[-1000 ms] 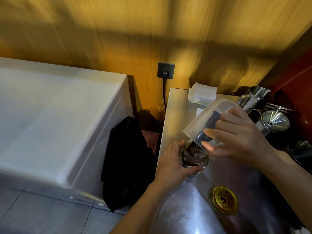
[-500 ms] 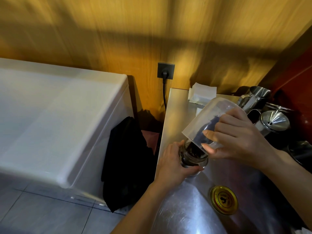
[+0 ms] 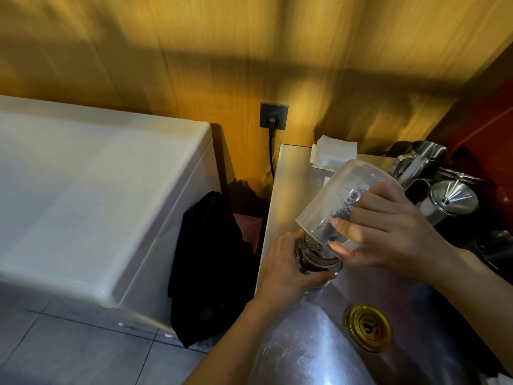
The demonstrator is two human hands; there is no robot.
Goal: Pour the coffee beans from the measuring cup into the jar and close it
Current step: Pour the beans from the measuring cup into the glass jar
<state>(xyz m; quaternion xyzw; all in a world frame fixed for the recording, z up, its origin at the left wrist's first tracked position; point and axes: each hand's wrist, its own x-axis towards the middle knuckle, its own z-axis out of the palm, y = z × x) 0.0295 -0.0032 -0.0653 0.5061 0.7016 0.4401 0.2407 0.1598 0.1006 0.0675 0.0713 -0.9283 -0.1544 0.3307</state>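
Note:
My right hand (image 3: 388, 226) grips a clear plastic measuring cup (image 3: 341, 195), tipped steeply with its rim down over the mouth of a small glass jar (image 3: 319, 259). Dark coffee beans (image 3: 347, 204) cling along the cup's lower wall and fill the jar's neck. My left hand (image 3: 286, 265) wraps around the jar from the left and holds it upright on the steel counter (image 3: 291, 184). The jar's gold lid (image 3: 368, 331) lies flat on the counter, in front of and to the right of the jar.
Steel pitchers (image 3: 419, 162) and a lidded steel pot (image 3: 452, 201) crowd the counter's right side. Folded white napkins (image 3: 333, 154) lie at the back edge. A white chest appliance (image 3: 97, 195) stands left, a black cloth (image 3: 208, 262) hanging in the gap; a plugged wall socket (image 3: 273, 115) above.
The measuring cup has tipped further, its base rising higher. Most of the beans have slid down out of it into the jar. Both hands stay in place.

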